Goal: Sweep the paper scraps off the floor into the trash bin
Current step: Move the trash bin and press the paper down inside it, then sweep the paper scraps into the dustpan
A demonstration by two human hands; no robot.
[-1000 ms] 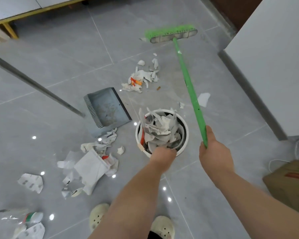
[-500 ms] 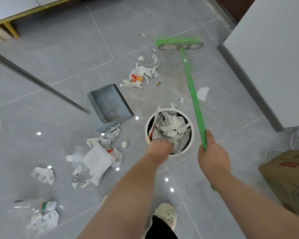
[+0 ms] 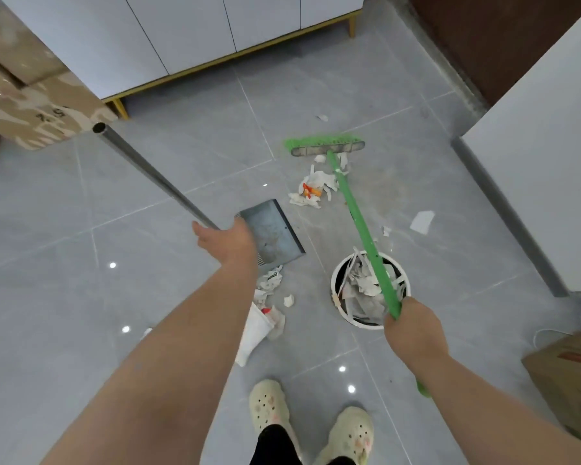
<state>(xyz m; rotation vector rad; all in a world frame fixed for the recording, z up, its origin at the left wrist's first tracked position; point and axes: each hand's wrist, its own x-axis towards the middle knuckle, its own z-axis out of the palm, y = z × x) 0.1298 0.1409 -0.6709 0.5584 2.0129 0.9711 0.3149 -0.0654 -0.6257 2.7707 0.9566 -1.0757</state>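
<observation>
At bin's near rim: R hand [image 3: 413, 327] fisted tight round green broom [image 3: 359, 223] shaft. Shaft crosses over bin [image 3: 333, 286], crammed w/ paper. Broom head down on floor [image 3: 81, 280] at far side, scrap pile [image 3: 312, 189] just beside it. L hand [image 3: 227, 241] at lower end of dustpan [image 3: 275, 229] pole, thumb out. Fingers hidden, can't tell if closed on it. Pan flat on floor, left of bin. 2nd pile [image 3: 269, 293] at pan's near edge, partly under L forearm. Lone scrap [image 3: 421, 222] right of shaft.

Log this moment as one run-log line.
left hand: around dustpan handle | right hand: grips broom | trash bin: full | scraps: on floor
</observation>
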